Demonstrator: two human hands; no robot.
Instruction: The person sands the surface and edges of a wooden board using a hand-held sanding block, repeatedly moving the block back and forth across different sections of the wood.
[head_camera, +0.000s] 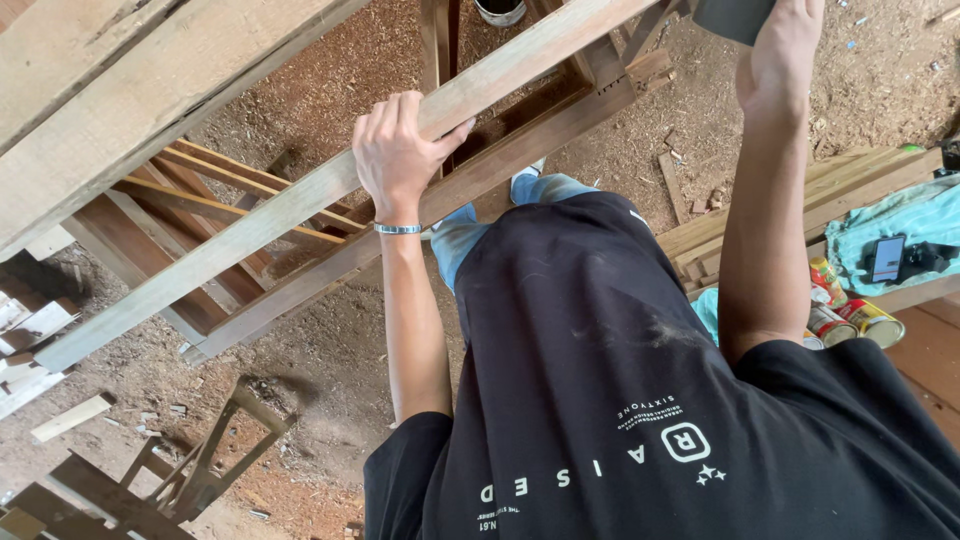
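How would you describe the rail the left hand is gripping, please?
Start at the wooden frame filling the upper left. The rail is its pale bar running diagonally, with the left hand wrapped around it. Unlike the darker bar just below, it is lighter and lies uppermost.

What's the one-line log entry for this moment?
left hand: grips rail | right hand: holds dark block at frame top | floor: sawdust | cans: right

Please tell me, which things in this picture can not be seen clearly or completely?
- Right hand, head view: its fingers and the dark flat thing it holds are cut off by the top edge.
- Left hand: palm hidden behind the wooden rail it grips.
- Legs: hidden by the black shirt.
- Tins: too small to identify.
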